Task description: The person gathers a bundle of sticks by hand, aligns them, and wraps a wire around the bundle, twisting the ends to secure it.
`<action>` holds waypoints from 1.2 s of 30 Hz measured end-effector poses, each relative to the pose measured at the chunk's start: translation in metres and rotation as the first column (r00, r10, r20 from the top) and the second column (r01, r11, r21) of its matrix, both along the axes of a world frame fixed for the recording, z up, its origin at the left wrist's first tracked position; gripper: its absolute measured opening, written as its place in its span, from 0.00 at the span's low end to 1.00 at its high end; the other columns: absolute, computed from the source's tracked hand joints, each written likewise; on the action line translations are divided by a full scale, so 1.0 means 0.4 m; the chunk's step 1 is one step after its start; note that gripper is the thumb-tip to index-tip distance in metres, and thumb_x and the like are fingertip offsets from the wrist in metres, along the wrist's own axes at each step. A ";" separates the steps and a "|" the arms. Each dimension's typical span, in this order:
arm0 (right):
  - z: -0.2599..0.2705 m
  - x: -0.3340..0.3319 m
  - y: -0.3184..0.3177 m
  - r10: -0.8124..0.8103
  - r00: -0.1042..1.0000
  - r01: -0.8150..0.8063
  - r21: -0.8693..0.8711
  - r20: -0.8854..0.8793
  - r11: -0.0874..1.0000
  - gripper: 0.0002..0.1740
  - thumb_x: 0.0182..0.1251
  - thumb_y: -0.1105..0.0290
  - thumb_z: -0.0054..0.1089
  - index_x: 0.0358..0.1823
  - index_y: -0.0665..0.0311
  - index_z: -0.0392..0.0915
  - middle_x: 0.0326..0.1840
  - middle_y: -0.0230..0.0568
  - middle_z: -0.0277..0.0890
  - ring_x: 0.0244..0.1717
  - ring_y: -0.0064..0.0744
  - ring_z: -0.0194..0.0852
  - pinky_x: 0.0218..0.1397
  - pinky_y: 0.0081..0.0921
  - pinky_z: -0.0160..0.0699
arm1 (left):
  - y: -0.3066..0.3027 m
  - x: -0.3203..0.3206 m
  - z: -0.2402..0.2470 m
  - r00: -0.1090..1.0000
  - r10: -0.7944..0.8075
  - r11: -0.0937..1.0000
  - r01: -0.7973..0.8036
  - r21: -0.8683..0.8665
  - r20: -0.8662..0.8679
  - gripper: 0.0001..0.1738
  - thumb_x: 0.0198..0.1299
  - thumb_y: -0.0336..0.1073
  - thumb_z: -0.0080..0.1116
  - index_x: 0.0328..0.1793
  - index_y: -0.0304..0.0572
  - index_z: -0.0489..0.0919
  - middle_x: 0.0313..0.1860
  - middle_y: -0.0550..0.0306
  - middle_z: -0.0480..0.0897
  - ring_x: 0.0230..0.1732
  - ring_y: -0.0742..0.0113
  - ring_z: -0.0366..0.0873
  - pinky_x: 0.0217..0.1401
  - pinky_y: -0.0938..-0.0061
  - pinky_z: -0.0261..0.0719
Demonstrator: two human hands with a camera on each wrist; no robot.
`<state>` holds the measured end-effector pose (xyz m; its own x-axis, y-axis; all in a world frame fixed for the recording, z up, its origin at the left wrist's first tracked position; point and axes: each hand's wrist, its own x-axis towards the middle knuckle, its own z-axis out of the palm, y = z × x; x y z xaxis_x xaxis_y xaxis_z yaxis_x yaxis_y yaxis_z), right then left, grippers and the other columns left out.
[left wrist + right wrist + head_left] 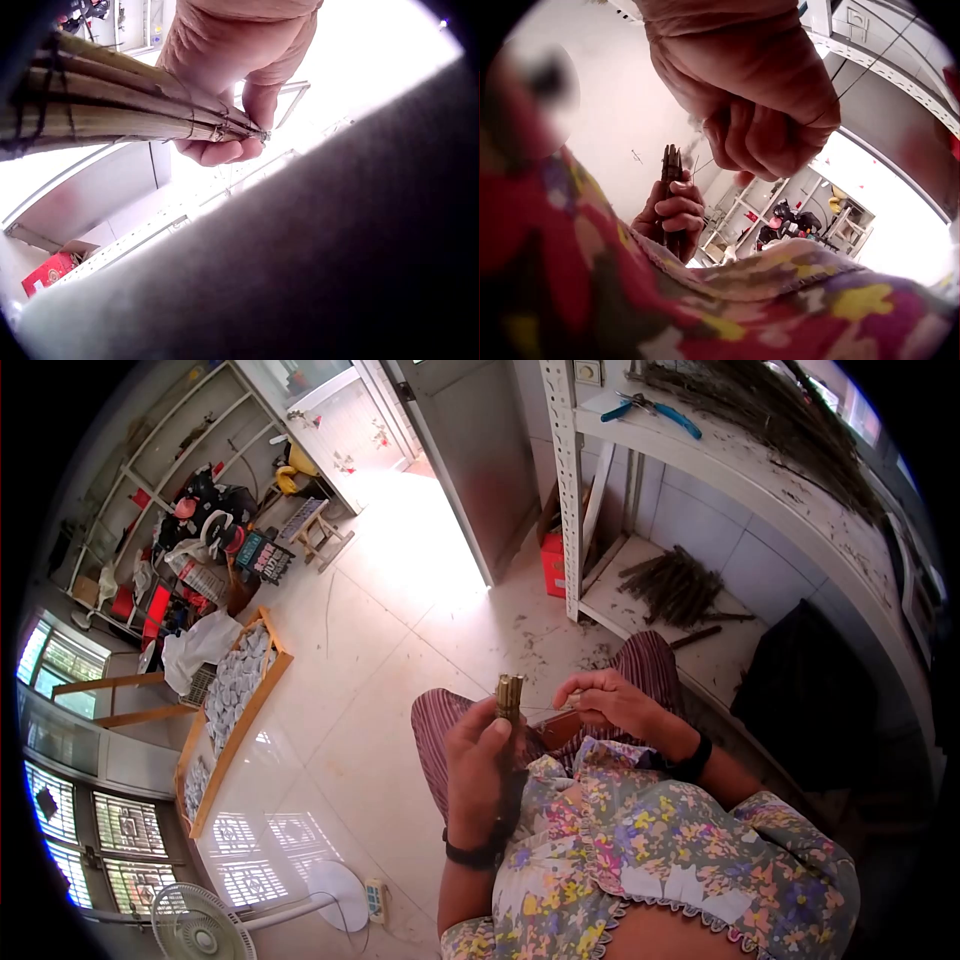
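Observation:
A short bundle of woody stalks (509,698) stands upright in my left hand (474,760), with fingers and thumb wrapped round it. In the left wrist view, thin dark strands circle the stalks (105,112), and fingertips pinch the bundle's narrow far end. To the right and apart from it, my right hand (615,702) is raised above the lap with fingers curled. The right wrist view shows this fist gripping a thin thread (878,57). One stretch leads off to the upper right, while a short stretch points from the fist toward the bundle.
Pliers with blue handles (680,420) lie on the upper shelf beside long dark twigs (760,410). A pile of short stalks (675,585) is on the lower shelf, near a black bag (810,700). On the left are a wood-framed tray (240,745) and a fan (200,935).

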<state>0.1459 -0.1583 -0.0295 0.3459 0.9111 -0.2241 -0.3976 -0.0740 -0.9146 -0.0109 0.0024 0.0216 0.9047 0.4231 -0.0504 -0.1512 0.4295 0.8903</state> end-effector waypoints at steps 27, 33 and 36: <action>0.045 -0.020 0.013 0.119 0.976 -0.150 0.168 0.181 0.974 0.49 0.55 0.73 0.68 0.75 0.66 0.47 0.28 0.31 0.69 0.30 0.18 0.68 0.34 0.19 0.71 | 0.005 0.027 -0.035 0.945 -0.276 0.959 0.258 0.121 0.176 0.18 0.54 0.33 0.62 0.48 0.28 0.80 0.60 0.46 0.72 0.35 0.70 0.76 0.37 0.79 0.74; 0.058 -0.043 0.015 0.062 0.819 -0.106 0.044 0.570 0.993 0.54 0.49 0.72 0.70 0.75 0.65 0.44 0.29 0.38 0.73 0.30 0.25 0.73 0.35 0.23 0.73 | 0.016 0.023 -0.046 0.920 -0.390 0.919 0.388 0.067 0.032 0.17 0.50 0.25 0.57 0.47 0.26 0.79 0.62 0.45 0.72 0.42 0.67 0.77 0.40 0.78 0.75; 0.078 -0.045 0.011 0.063 0.737 -0.077 -0.008 0.673 0.997 0.56 0.47 0.70 0.71 0.76 0.64 0.43 0.29 0.43 0.75 0.29 0.31 0.75 0.36 0.26 0.74 | 0.014 0.024 -0.060 0.943 -0.329 0.941 0.324 0.096 0.042 0.16 0.49 0.25 0.58 0.47 0.26 0.79 0.61 0.45 0.72 0.41 0.67 0.77 0.40 0.78 0.76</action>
